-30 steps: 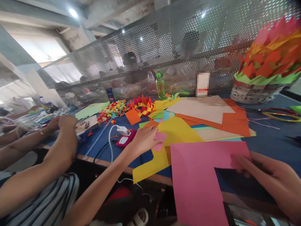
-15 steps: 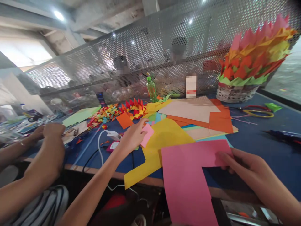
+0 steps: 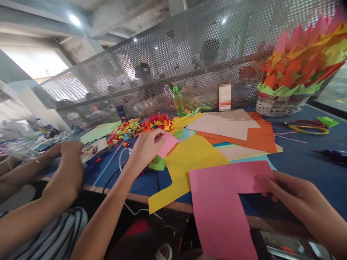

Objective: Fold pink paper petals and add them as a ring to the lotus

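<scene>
1. Paper sheet [image 3: 214, 202], large, pink and notched, is gripped near its upper right corner by the right hand [image 3: 296, 191], partly over the table's front edge.
2. A small pink paper piece [image 3: 168, 144] is pinched by the left hand [image 3: 144, 148] above the blue tabletop [image 3: 300, 159].
3. An irregular yellow paper sheet [image 3: 192, 153] is partly covered by the large pink one.
4. Behind, a green-capped plastic bottle [image 3: 178, 101] is stood near a perforated metal screen [image 3: 176, 47].

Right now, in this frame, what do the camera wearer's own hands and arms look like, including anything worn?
The left hand and right hand are ungloved. The left forearm and right forearm are bare where visible, showing no sleeve, watch or bracelet.
</scene>
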`<state>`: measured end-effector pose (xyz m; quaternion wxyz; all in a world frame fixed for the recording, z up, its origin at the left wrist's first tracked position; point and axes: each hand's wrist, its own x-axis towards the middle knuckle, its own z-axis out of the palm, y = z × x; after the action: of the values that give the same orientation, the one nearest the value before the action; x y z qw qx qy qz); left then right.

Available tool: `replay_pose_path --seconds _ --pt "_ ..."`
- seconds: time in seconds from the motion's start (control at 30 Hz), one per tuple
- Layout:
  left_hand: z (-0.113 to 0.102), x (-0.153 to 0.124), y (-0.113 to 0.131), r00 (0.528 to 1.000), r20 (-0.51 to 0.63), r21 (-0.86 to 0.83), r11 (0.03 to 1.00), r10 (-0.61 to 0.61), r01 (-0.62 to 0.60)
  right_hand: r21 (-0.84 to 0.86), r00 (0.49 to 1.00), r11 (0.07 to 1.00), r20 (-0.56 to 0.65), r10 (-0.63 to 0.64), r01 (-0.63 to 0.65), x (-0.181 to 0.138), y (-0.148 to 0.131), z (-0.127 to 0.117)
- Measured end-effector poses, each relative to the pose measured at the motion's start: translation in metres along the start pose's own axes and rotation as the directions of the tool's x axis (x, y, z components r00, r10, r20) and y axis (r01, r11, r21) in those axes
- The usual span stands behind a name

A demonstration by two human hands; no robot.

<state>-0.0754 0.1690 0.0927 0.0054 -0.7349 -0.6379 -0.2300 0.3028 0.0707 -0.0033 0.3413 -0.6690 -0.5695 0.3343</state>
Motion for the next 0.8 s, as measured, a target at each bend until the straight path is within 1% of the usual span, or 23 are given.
replay_pose_path --seconds 0.27,0.57,0.8 --pt "0.003 -0.001 -0.011 0.999 0.034 -0.029 1.0 -0.001 0.002 -0.016 1.0 1.0 -0.004 -0.013 0.013 0.002 -0.001 0.001" --pt "0.007 -0.002 -0.009 0.997 0.081 -0.072 0.997 0.016 -0.01 0.005 0.999 0.999 -0.025 -0.04 0.04 -0.001 0.0 0.0" --pt "0.011 -0.002 -0.005 0.994 0.111 -0.163 0.987 0.023 -0.005 0.014 1.0 1.0 -0.027 -0.01 0.011 0.0 -0.001 0.0"
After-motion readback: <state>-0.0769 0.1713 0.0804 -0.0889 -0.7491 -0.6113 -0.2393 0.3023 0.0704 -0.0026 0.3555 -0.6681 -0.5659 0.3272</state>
